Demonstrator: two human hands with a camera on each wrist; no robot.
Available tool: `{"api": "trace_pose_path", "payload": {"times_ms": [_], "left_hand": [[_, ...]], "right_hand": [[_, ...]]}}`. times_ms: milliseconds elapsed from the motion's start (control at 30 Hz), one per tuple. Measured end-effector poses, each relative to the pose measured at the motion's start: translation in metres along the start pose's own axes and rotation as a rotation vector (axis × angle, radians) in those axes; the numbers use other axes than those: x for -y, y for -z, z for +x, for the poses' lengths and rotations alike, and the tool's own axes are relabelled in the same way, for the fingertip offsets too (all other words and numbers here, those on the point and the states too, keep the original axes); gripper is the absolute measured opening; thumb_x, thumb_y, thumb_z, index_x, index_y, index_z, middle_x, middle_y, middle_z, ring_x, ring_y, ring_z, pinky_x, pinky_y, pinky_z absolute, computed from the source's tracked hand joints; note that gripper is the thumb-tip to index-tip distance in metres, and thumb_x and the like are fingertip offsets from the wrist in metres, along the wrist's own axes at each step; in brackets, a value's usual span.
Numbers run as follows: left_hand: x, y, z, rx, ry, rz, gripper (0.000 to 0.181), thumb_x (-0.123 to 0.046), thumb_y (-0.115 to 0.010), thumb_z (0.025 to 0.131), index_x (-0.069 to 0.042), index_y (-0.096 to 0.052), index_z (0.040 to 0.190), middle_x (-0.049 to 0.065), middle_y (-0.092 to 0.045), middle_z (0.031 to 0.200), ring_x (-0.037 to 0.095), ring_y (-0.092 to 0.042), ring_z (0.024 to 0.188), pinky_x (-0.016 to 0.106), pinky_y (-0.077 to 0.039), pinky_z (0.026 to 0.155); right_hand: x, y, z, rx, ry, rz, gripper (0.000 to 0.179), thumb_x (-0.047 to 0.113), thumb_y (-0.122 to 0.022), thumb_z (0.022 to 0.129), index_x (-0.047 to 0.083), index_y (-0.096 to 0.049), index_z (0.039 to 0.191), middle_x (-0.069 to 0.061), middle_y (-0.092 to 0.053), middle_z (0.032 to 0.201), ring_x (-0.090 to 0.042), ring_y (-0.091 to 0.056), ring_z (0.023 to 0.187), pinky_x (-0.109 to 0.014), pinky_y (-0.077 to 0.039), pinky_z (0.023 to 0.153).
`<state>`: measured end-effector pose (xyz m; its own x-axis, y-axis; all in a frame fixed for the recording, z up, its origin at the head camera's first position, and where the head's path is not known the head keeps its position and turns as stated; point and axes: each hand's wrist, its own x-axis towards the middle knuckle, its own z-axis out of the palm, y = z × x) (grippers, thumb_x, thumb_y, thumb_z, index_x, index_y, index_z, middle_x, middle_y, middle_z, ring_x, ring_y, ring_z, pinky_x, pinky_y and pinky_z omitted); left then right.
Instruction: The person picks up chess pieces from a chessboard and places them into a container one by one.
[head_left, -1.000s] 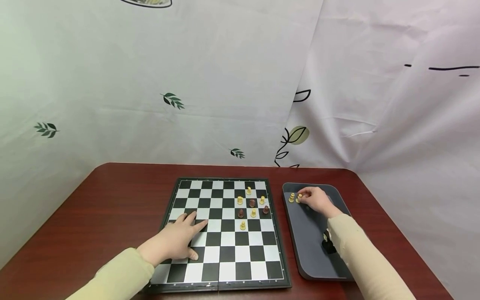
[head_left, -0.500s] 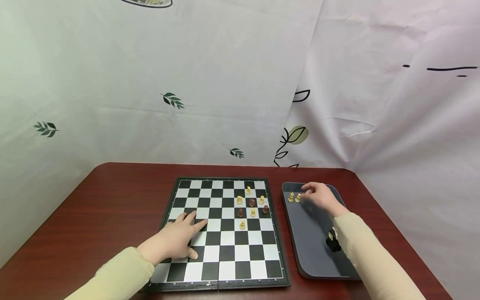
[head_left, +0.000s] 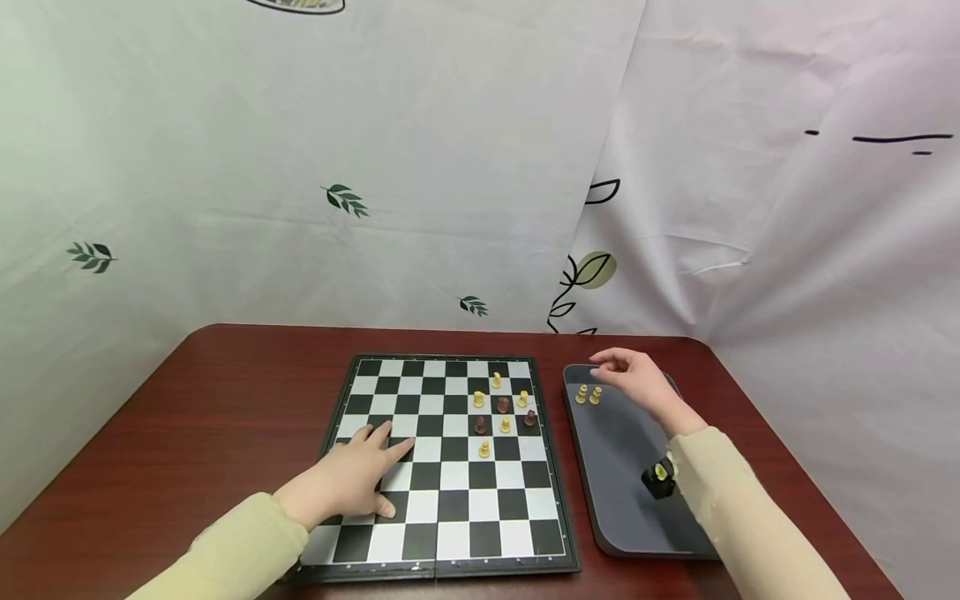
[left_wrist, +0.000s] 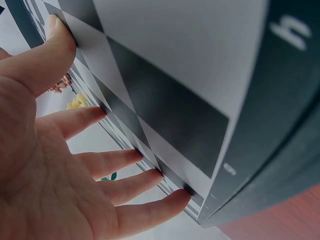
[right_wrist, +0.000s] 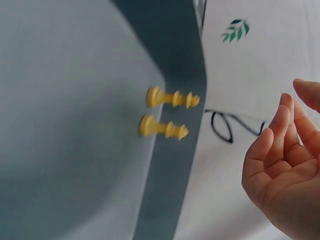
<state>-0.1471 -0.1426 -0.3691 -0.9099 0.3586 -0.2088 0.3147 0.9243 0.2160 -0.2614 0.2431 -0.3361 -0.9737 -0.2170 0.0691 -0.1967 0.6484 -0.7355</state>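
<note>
My left hand (head_left: 348,479) rests with spread fingers on the left side of the black-and-white chessboard (head_left: 426,476). In the left wrist view its fingertips (left_wrist: 177,200) touch the squares near the board's lettered edge. My right hand (head_left: 633,383) is raised over the far end of the grey tray (head_left: 626,475), fingers loosely bent and nothing in them. Two yellow chess pieces, one a taller piece (right_wrist: 172,98) and one beside it (right_wrist: 162,128), stand upright in the tray's far left corner, just left of that hand.
Several yellow chess pieces (head_left: 484,450) and three dark red ones, such as a pawn-like piece (head_left: 481,426), stand on the board's right half. Board and tray lie side by side on a dark red table (head_left: 225,400). A patterned cloth (head_left: 450,167) hangs behind.
The right hand let go of a yellow chess piece in the tray, then rose up and away from it. The left hand stayed in place.
</note>
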Motion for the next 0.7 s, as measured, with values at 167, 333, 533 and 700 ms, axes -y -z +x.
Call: {"api": "trace_pose_path", "payload": {"times_ms": [167, 333, 533, 700], "left_hand": [[0.0, -0.001, 0.0, -0.002, 0.001, -0.002, 0.087, -0.039, -0.083, 0.064, -0.01, -0.05, 0.138, 0.029, -0.035, 0.144, 0.053, -0.035, 0.128, 0.069, -0.037, 0.089], [0.0, 0.0, 0.0, -0.006, -0.005, 0.007, 0.087, -0.04, -0.083, 0.064, -0.009, -0.05, 0.138, 0.029, -0.035, 0.144, 0.053, -0.036, 0.128, 0.069, -0.038, 0.089], [-0.001, 0.002, -0.001, -0.006, -0.006, 0.012, 0.087, -0.039, -0.083, 0.063, -0.009, -0.049, 0.138, 0.03, -0.035, 0.144, 0.053, -0.035, 0.128, 0.069, -0.038, 0.089], [0.0, 0.002, -0.001, -0.007, -0.012, 0.016, 0.087, -0.039, -0.083, 0.064, -0.009, -0.049, 0.138, 0.03, -0.035, 0.144, 0.053, -0.035, 0.128, 0.069, -0.038, 0.089]], "right_hand": [[0.017, -0.005, -0.005, 0.026, 0.026, 0.041, 0.033, 0.013, -0.063, 0.09, -0.006, -0.06, 0.117, -0.005, -0.061, 0.085, -0.02, -0.055, 0.077, -0.032, -0.045, 0.068], [0.037, -0.009, -0.011, 0.033, 0.035, 0.056, 0.03, 0.013, -0.063, 0.09, -0.003, -0.062, 0.116, -0.004, -0.06, 0.084, -0.016, -0.052, 0.074, -0.029, -0.044, 0.063], [0.063, -0.025, -0.017, 0.089, 0.075, 0.091, 0.03, 0.014, -0.064, 0.089, -0.001, -0.062, 0.115, -0.005, -0.061, 0.084, -0.015, -0.049, 0.069, -0.027, -0.042, 0.059], [0.082, -0.044, -0.022, 0.171, 0.097, 0.113, 0.029, 0.013, -0.064, 0.088, 0.0, -0.064, 0.114, -0.004, -0.062, 0.085, -0.014, -0.048, 0.068, -0.028, -0.041, 0.061]]}}
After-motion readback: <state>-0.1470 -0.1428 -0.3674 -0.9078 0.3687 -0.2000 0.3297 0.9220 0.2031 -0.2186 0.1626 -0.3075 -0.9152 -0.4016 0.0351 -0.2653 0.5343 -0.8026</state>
